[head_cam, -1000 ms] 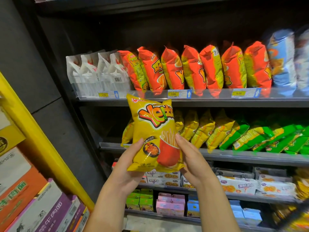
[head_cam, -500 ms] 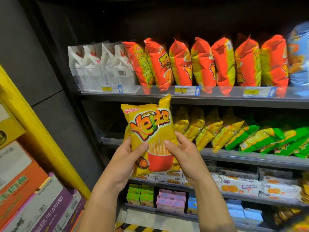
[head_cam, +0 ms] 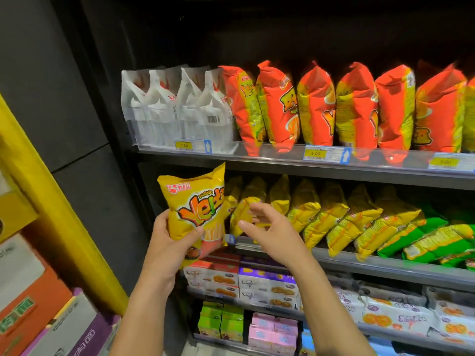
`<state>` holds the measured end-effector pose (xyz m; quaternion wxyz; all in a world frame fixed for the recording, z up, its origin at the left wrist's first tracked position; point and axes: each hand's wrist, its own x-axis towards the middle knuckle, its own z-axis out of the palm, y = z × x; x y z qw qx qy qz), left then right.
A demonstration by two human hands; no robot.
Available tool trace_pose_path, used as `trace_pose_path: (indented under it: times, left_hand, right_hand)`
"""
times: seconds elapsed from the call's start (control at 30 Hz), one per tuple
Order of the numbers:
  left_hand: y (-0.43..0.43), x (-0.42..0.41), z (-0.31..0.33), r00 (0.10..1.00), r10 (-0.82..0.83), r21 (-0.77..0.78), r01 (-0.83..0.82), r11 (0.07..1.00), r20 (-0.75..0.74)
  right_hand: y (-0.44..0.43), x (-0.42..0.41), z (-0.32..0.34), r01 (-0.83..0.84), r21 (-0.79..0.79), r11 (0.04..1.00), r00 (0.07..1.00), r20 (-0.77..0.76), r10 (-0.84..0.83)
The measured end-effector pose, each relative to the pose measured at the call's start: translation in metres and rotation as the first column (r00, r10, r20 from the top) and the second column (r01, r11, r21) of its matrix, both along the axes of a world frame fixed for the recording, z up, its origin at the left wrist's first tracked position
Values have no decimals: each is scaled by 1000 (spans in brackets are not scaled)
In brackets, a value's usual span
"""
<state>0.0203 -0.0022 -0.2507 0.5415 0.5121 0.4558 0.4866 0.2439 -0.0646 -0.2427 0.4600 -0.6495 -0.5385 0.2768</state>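
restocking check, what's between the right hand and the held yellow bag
Head view: only a narrow bare gap between right hand and yellow bag; shelved bags show behind it.

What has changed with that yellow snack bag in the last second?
The right hand let go of the yellow snack bag and now reaches, open, toward the yellow bags on the middle shelf. The left hand alone grips it and has carried it leftward, to the row's end. The orange bags above stayed put.
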Motion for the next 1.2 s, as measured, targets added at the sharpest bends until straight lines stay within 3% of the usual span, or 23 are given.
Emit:
trace_pose_path:
  times: [0.1, 0.23, 0.33, 0.43, 0.6, 1.2]
  left_hand:
    - [35, -5, -19, 991, 99, 76, -92, 993, -95]
    - [77, -4, -40, 965, 185, 206, -146, 968, -185]
    - [102, -1, -56, 923, 266, 254, -196, 947, -279]
    - [119, 5, -68, 912, 278, 223, -216, 950, -300]
    - [146, 21, -79, 914, 286, 190, -238, 952, -287]
    - [228, 46, -97, 839, 470, -58, -502, 863, -274]
  right_hand:
    - [42, -5, -4, -8, -13, 1000, 938, 347, 12]
    - [88, -13, -16, 15, -30, 999, 636, 772, 13]
    - [115, -16, -27, 48, -9, 999, 462, 887, -14]
    - [136, -16, -31, 82, -74, 994, 347, 937, 41]
    - [154, -17, -32, 146, -181, 972, 314, 941, 128]
    - [168, -2, -43, 130, -72, 989, 293, 956, 31]
